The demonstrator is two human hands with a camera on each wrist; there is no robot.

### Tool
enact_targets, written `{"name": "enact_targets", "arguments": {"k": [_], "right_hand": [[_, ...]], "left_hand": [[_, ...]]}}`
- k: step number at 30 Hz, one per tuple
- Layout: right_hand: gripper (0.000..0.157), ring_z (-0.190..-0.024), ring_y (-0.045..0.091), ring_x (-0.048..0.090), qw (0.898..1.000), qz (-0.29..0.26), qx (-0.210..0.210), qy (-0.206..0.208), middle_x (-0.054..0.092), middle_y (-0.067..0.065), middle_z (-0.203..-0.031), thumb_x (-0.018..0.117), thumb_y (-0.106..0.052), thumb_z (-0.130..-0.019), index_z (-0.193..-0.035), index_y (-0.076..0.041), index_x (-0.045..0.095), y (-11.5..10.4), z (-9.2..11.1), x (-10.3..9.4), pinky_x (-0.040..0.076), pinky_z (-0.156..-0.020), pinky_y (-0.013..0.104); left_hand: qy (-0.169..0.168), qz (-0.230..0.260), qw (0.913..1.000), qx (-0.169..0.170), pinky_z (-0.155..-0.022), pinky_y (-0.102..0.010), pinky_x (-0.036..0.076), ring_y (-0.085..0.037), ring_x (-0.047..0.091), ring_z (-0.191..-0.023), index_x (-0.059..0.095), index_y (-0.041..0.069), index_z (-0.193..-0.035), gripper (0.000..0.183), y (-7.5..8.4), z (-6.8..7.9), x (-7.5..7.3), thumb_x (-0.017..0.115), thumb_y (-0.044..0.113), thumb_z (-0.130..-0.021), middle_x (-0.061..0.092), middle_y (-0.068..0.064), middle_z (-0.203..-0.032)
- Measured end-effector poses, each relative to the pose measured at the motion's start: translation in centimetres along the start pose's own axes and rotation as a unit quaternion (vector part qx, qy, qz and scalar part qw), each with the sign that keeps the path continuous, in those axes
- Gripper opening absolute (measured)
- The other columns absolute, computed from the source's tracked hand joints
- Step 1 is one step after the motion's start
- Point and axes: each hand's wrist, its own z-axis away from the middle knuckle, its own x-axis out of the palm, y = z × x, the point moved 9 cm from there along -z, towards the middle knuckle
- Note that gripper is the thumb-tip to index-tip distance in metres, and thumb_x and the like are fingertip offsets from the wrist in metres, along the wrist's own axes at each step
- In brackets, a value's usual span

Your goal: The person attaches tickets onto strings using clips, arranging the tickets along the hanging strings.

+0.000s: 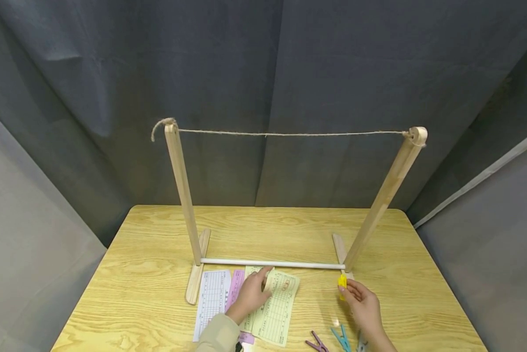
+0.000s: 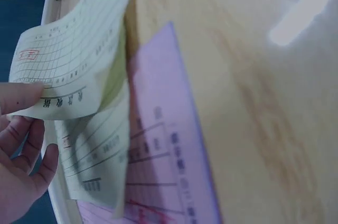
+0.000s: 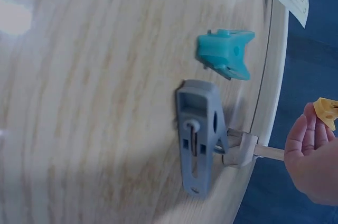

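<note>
While a white slip (image 1: pixel 211 303) and a pink slip (image 1: pixel 235 286) lie at nine o'clock from the left hand (image 1: pixel 251 293), that hand pinches a pale green slip (image 1: pixel 278 308), whose long axis runs from one to seven o'clock in the head view. Farther right there, a purple clothespin (image 1: pixel 319 344) and a blue clothespin (image 1: pixel 345 342) lie at seven and six o'clock from a yellow clothespin (image 1: pixel 342 283), aligned twelve to six near the right foot of a stand (image 1: pixel 298 265); the right hand (image 1: pixel 363 305), at four o'clock, grips it.
</note>
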Motion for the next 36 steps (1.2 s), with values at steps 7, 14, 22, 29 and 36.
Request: {"name": "enact_targets", "arguments": {"k": [7, 14, 22, 29, 36], "right_hand": [[0.040, -0.079, 0.000, 0.058, 0.999, -0.043, 0.001, -0.011, 0.060, 0.015, -0.098, 0.062, -0.011, -0.086, -0.118, 0.010, 0.051, -0.6, -0.1, 0.0, 0.049, -0.068, 0.014], [0.039, -0.076, 0.006, 0.060, 0.997, -0.075, 0.021, -0.023, 0.064, 0.005, -0.090, 0.063, -0.014, -0.086, -0.117, 0.006, 0.053, -1.2, -0.3, 0.5, 0.050, -0.065, 0.019], [0.038, -0.072, 0.014, 0.063, 0.993, -0.109, -0.003, -0.045, 0.068, 0.003, -0.082, 0.061, -0.017, -0.088, -0.113, 0.011, 0.054, -1.7, 0.1, 1.0, 0.051, -0.059, 0.024], [0.035, -0.068, 0.015, 0.063, 0.996, -0.075, 0.001, -0.041, 0.068, 0.002, -0.081, 0.058, -0.016, -0.090, -0.112, 0.011, 0.055, -2.4, 0.4, 0.6, 0.049, -0.056, 0.024], [0.035, -0.065, 0.012, 0.062, 0.995, -0.093, -0.014, -0.046, 0.068, 0.007, -0.080, 0.057, -0.013, -0.090, -0.110, 0.015, 0.053, -3.0, 0.0, 0.9, 0.048, -0.054, 0.022]], "left_hand": [[0.025, 0.033, 0.9989, 0.020, -0.062, -0.023, 0.042, -0.007, 0.041, -0.068, 0.050, 0.007, -0.126, 0.061, 1.3, 0.1, -1.5, 0.070, 0.000, -0.069, 0.046, 0.007, -0.076], [0.012, 0.063, 0.9978, 0.017, -0.064, -0.023, 0.041, -0.012, 0.044, -0.072, 0.056, 0.005, -0.120, 0.050, 2.1, 0.1, -2.2, 0.069, 0.002, -0.073, 0.047, 0.006, -0.078], [0.013, 0.078, 0.9965, 0.025, -0.065, -0.023, 0.041, -0.008, 0.042, -0.071, 0.058, 0.006, -0.118, 0.049, 2.6, 0.7, -2.7, 0.070, 0.001, -0.071, 0.047, 0.007, -0.076], [0.019, 0.087, 0.9955, 0.032, -0.066, -0.023, 0.042, -0.010, 0.044, -0.072, 0.058, 0.003, -0.117, 0.048, 2.7, 0.9, -2.8, 0.070, 0.001, -0.071, 0.047, 0.007, -0.077], [0.018, 0.084, 0.9960, 0.023, -0.069, -0.025, 0.045, -0.010, 0.047, -0.076, 0.057, 0.000, -0.116, 0.046, 2.9, 1.0, -3.8, 0.070, 0.003, -0.072, 0.050, 0.006, -0.080]]}}
